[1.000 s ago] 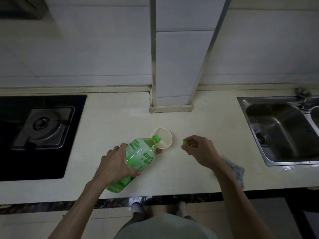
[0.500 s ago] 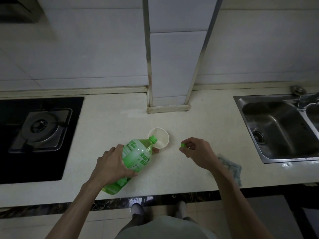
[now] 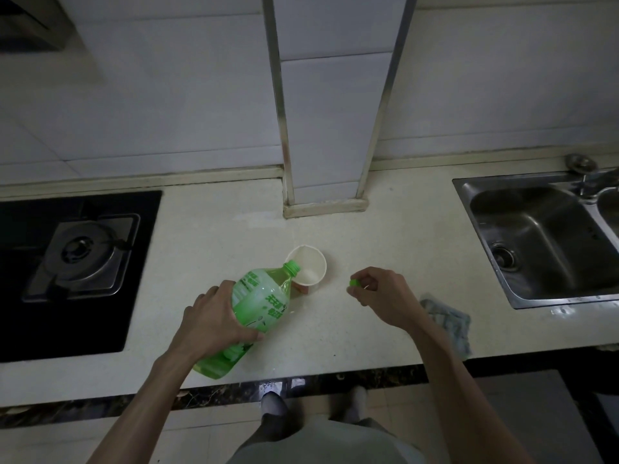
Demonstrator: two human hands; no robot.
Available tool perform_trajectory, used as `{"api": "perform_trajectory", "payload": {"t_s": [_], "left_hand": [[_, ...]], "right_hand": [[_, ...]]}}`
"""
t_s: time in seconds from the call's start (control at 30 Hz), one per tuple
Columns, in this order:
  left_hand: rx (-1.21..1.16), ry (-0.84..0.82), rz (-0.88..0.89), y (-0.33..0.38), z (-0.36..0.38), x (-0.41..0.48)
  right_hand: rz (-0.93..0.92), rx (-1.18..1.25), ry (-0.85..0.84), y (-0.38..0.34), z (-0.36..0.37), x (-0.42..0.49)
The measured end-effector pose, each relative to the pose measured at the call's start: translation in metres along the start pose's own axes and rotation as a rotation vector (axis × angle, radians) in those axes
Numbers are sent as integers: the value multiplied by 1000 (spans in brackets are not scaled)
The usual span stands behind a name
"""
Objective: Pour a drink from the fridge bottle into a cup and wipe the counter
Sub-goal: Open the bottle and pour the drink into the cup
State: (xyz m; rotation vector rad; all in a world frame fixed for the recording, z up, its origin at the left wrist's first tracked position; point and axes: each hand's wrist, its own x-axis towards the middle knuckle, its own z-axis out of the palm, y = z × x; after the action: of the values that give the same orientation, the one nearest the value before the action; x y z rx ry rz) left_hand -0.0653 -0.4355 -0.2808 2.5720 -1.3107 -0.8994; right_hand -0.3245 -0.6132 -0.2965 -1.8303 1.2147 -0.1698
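Looking down on a pale tabletop (image 3: 385, 236). Got a green bottle (image 3: 258, 303) tipped hard toward 1 o'clock, gripped round the middle by the left hand (image 3: 214, 316), with fingers (image 3: 219, 289) curled over the label and the base out near the front edge. Open neck parked right over the near rim of a white paper cup (image 3: 306, 270) mid-tabletop, yellowish drink pooled up toward the neck; can't tell if anything's streaming out. At 3 o'clock from the cup, a bit apart from it, the right hand (image 3: 382, 293), pinching a small green cap (image 3: 354, 283) between thumb and fingertips, other fingers loosely curled. Down at 4 o'clock past that wrist, a crumpled bluish cloth (image 3: 447, 319) by the front edge. Black gas hob (image 3: 83, 256) out at 9 o'clock, steel sink (image 3: 522, 212) at 3, tiled pillar (image 3: 321, 182) at 12
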Motion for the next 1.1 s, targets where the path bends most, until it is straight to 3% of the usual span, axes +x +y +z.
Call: {"api": "perform_trajectory", "payload": {"t_s": [1.1], "left_hand": [[14,-7,10,5,-2,13]], "right_hand": [[28,40,-1,1,-3,6]]}}
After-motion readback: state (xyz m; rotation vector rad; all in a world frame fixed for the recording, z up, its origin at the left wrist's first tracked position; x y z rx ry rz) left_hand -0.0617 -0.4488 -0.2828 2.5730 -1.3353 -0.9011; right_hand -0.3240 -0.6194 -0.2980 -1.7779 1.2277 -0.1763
